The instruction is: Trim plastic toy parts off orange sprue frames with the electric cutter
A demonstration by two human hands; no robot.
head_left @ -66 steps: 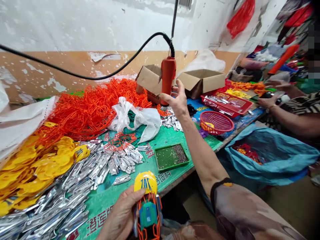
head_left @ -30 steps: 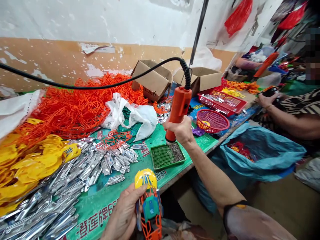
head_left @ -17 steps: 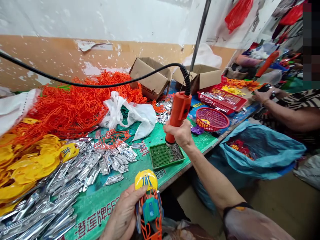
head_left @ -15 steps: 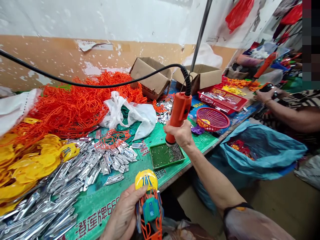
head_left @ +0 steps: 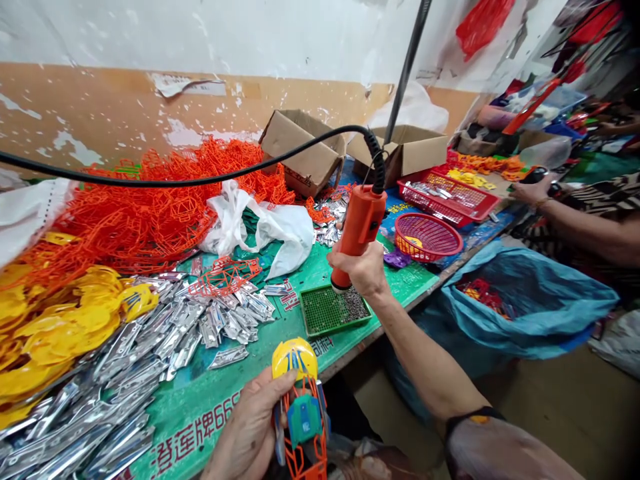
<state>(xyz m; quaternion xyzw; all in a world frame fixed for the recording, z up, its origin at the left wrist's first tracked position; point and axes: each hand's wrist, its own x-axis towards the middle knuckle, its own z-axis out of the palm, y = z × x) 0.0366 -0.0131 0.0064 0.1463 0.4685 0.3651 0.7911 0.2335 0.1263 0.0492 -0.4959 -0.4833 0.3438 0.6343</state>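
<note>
My left hand (head_left: 257, 417) is closed around a toy car body (head_left: 305, 420), with a yellow front, an orange lattice frame and a teal middle piece. It is held at the table's front edge. My right hand (head_left: 363, 270) grips an orange electric screwdriver (head_left: 359, 220), its cable rising from the top. The driver's lower end hangs over a green screw tray (head_left: 325, 323), a grid of small holes with loose screws heaped at its right side. The driver's tip is too small to make out, and I cannot tell whether it touches the screws.
Silver strips (head_left: 170, 333), yellow shells (head_left: 65, 327) and orange frames (head_left: 150, 213) cover the left. A white plastic bag (head_left: 285, 233) lies mid-table. Cardboard boxes (head_left: 300, 150) and red baskets (head_left: 427, 237) stand behind. A blue sack (head_left: 530, 300) is at right, near another person's arm (head_left: 575, 223).
My view has shifted slightly. Both hands keep their grip on the toy car body and the electric screwdriver, and the driver stays over the screw tray. The cable sags a little lower at left.
</note>
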